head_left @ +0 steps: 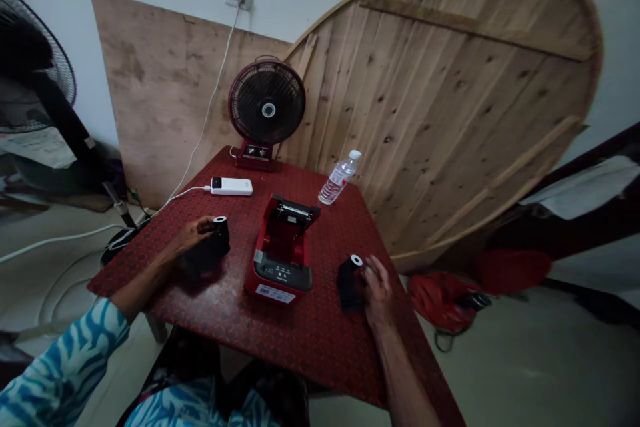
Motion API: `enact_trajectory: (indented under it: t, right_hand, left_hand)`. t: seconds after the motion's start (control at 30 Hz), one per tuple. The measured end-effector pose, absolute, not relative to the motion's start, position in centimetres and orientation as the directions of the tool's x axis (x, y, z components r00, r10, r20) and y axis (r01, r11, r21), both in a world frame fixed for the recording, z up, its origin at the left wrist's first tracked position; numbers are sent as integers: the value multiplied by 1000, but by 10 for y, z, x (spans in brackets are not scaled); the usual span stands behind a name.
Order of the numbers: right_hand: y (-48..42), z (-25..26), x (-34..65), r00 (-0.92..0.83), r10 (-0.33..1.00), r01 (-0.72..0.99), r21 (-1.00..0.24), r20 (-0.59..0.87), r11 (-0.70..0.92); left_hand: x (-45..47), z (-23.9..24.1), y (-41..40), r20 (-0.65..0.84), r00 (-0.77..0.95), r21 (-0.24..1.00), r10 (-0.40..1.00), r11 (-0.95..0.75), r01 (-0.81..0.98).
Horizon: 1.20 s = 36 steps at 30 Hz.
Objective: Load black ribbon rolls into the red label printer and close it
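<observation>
Head view: keep left hand curled around black roll at nine o'clock of printer, right hand fingers pinching roll at three o'clock, upright.

Printer mid-table (fan behind)

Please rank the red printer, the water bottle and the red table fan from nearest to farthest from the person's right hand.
From the right hand:
1. Red printer, just to its left, lid open.
2. Water bottle, beyond it, towards the table's far edge.
3. Red table fan, at the far corner.
</observation>
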State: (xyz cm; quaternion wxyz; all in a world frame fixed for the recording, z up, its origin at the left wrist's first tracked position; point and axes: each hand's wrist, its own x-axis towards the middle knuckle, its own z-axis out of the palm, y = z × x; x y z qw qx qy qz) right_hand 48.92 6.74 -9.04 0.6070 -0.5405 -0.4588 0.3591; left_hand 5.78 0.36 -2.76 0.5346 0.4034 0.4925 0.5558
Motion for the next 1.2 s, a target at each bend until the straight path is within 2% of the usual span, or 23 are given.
enact_trajectory:
  t: [0.17, 0.33, 0.53, 0.63, 0.73, 0.8, 0.87, 0.93, 1.1, 1.2]
  right_hand:
    - [68, -92, 488, 378, 910, 13, -984, 172, 180]
    - [66, -87, 487, 455, 868, -23, -972, 197, 233]
    - [62, -69, 494, 672, 709, -64, -937, 214, 343]
    - [44, -51, 488, 700, 653, 36, -926, 291, 375]
    - [11, -27, 465, 537, 704, 234, -884, 464, 403]
    - [-14, -11, 441, 252, 794, 320, -822, 554, 472]
    - [-33, 2, 415, -41, 816, 316, -767, 576, 558]
    - [-45, 10, 393, -202, 811, 282, -760, 549, 585]
    - [-48, 10, 372, -284, 757, 179, -743, 588, 645]
    - [-45, 8, 374, -294, 737, 155, -730, 609, 665]
  left_hand:
    - [86, -4, -11, -49, -32, 977, 998, 41, -207]
    - [118, 32, -36, 61, -8, 992, 998, -62, -107]
    - [142, 53, -50, 26, 42, 979, 999, -17, -202]
    - [149, 53, -50, 56, 87, 969, 995, -33, -245]
    - [156, 50, -48, 138, 120, 946, 983, -95, -310]
    - [162, 46, -48, 209, 113, 925, 971, -159, -345]
    - [170, 42, -48, 278, 111, 903, 954, -220, -368]
    - [178, 36, -49, 333, 119, 884, 935, -265, -384]
    - [189, 24, -54, 314, 155, 899, 937, -241, -365]
    - [182, 21, -56, 287, 216, 935, 933, -224, -277]
